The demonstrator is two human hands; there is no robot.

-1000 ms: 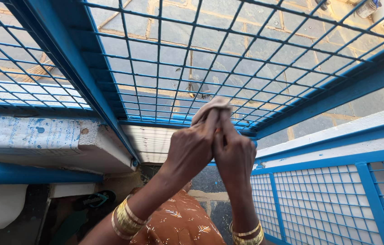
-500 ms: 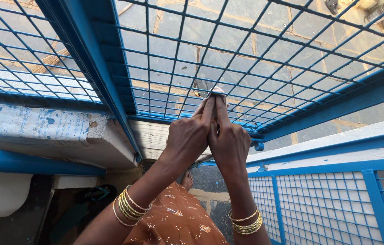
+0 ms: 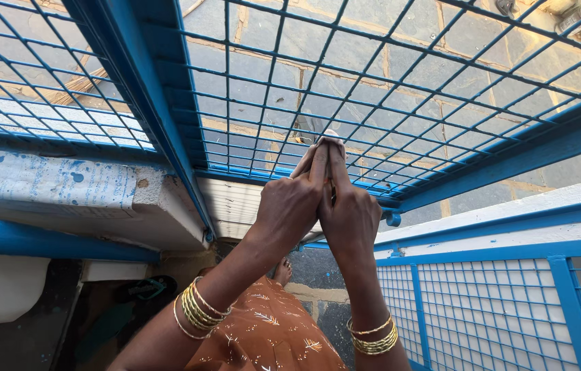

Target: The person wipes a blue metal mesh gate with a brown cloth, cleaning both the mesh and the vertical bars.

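**Two hands pinch a pale cloth at the blue mesh**

Your left hand (image 3: 289, 206) and right hand (image 3: 349, 218) are pressed together, side by side, both raised to the blue wire grille (image 3: 345, 82). The fingers (image 3: 318, 163) of both hands are clenched on one small, pale, soft cloth (image 3: 325, 140), bunched into a crumpled wad at your fingertips and touching the mesh just above the lower blue frame bar (image 3: 510, 141).

The grille is thin painted metal rod, welded into rectangular cells, set in flat, smooth blue bars. A second mesh panel (image 3: 496, 309), finer and square-celled, stands at lower right.

Each wrist carries a stack of thin, shiny gold bangles (image 3: 197, 309); the exact count is hard to tell. Below the arms lies rust-orange printed fabric (image 3: 270, 336). Through the mesh you see grey stone paving slabs (image 3: 441, 41) with sandy joints.
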